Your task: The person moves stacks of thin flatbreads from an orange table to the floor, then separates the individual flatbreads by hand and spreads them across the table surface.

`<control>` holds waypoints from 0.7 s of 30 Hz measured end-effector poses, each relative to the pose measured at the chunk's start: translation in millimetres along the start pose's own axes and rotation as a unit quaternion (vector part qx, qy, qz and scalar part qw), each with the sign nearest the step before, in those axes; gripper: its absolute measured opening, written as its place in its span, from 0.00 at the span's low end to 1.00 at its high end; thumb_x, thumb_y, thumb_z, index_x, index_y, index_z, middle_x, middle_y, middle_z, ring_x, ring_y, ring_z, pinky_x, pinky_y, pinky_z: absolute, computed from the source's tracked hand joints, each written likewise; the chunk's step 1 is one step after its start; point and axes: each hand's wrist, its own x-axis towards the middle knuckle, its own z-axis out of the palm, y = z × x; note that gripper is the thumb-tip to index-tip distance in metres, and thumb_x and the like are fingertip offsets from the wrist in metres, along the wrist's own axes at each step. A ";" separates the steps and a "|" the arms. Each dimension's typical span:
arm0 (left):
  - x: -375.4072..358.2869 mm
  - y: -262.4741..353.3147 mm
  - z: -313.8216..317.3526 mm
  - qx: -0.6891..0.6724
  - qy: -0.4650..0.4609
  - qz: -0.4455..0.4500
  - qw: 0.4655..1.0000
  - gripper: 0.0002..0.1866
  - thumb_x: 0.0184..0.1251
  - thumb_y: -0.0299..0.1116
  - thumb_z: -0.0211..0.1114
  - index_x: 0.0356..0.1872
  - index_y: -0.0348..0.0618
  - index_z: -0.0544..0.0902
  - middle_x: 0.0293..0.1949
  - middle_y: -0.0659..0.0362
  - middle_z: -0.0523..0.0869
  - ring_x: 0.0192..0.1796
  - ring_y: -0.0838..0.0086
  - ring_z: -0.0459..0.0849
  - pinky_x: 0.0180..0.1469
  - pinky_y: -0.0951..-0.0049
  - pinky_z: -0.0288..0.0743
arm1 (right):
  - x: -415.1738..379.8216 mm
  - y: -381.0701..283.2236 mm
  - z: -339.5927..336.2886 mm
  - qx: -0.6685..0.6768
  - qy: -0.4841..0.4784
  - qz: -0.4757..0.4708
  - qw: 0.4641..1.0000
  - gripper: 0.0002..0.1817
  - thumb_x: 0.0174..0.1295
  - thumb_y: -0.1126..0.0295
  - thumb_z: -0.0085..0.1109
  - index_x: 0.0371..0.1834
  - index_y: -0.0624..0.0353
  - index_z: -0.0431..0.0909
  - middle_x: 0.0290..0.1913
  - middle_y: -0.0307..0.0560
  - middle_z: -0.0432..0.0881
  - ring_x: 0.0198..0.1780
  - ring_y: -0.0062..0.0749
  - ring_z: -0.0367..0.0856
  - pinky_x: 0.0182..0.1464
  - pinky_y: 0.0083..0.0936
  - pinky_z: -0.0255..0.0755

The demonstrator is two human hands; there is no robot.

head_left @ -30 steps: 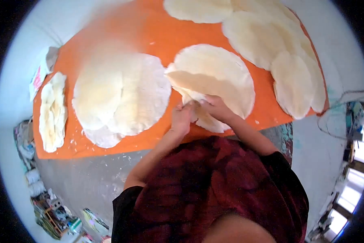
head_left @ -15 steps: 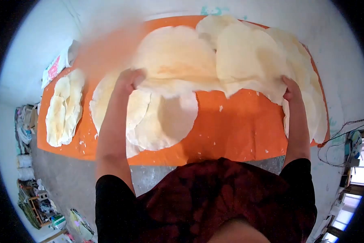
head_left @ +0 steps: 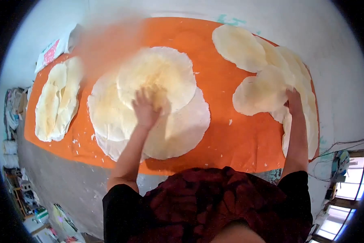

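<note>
Large, thin, pale round sheets lie on an orange cloth. My left hand rests with fingers spread on the top sheet of the middle pile. Other round sheets show beneath it, overlapping. At the right, my right hand pinches the edge of a smaller-looking round sheet, which lies over a row of overlapping sheets. Part of its fingers is hidden. Another round sheet lies at the upper end of that row.
Long folded pale sheets lie at the cloth's left end, near a white bag with a pink mark. Small white scraps dot the cloth. Cables hang at the right wall, and cluttered goods stand at the lower left.
The wide sheet held between both hands has come down on the middle pile. My left hand has let go and lies flat on it. My right hand now holds a sheet at the right-hand row.
</note>
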 end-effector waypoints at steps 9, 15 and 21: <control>-62.1 52.1 -4.1 -0.122 -0.051 -0.015 0.991 0.33 0.48 0.43 0.61 0.57 0.39 0.66 0.65 0.43 0.53 0.67 0.50 0.50 0.61 0.46 0.50 | -101.3 -148.1 238.9 -0.298 -0.079 -0.642 0.702 0.20 0.53 0.72 0.44 0.51 0.58 0.67 0.40 0.56 0.77 0.43 0.48 0.75 0.42 0.38 0.71; -122.8 104.4 7.3 -0.372 -0.065 0.047 0.925 0.24 0.52 0.38 0.58 0.51 0.40 0.70 0.57 0.53 0.67 0.61 0.56 0.61 0.59 0.53 0.56 | -231.3 -53.7 343.7 -0.369 -0.319 -0.661 0.570 0.20 0.51 0.71 0.45 0.50 0.55 0.68 0.45 0.42 0.73 0.45 0.35 0.72 0.41 0.32 0.69; -154.2 117.8 41.6 -0.413 -0.166 0.020 0.895 0.23 0.57 0.40 0.54 0.54 0.44 0.68 0.56 0.55 0.68 0.62 0.61 0.61 0.62 0.54 0.51 | -219.7 45.9 362.7 -0.365 -0.379 -0.678 0.514 0.19 0.51 0.70 0.44 0.49 0.55 0.68 0.47 0.42 0.70 0.49 0.33 0.69 0.45 0.30 0.67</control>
